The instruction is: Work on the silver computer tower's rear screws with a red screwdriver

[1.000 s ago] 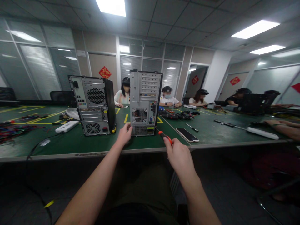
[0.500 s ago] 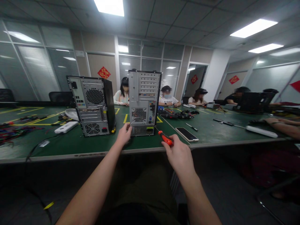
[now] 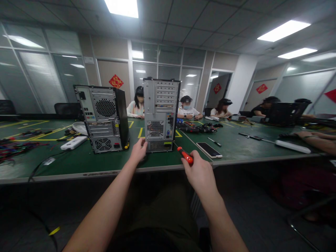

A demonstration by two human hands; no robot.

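Observation:
A grey computer case (image 3: 154, 112) stands upright on the green table with its back panel of slots, vents and ports facing me. My left hand (image 3: 138, 150) is closed on its lower left edge, some fingers hidden at the side. In my right hand (image 3: 200, 171) is a screwdriver (image 3: 186, 156) with a red and black handle, gripped by the fingers. Its thin shaft points up and left at the lower right edge of the back panel. Whether the tip sits in a screw is too small to tell.
A second computer case (image 3: 105, 119) stands to the left. A phone (image 3: 209, 150) and a small pen-like tool (image 3: 214, 141) lie right of my right hand. Black cables (image 3: 199, 127) lie behind. A white power strip (image 3: 74, 142) is far left. Several people sit across the table.
My right hand has turned slightly with the screwdriver, and the handle shows more red. My left hand and both cases stay in place. At the far right, another person's arm has shifted.

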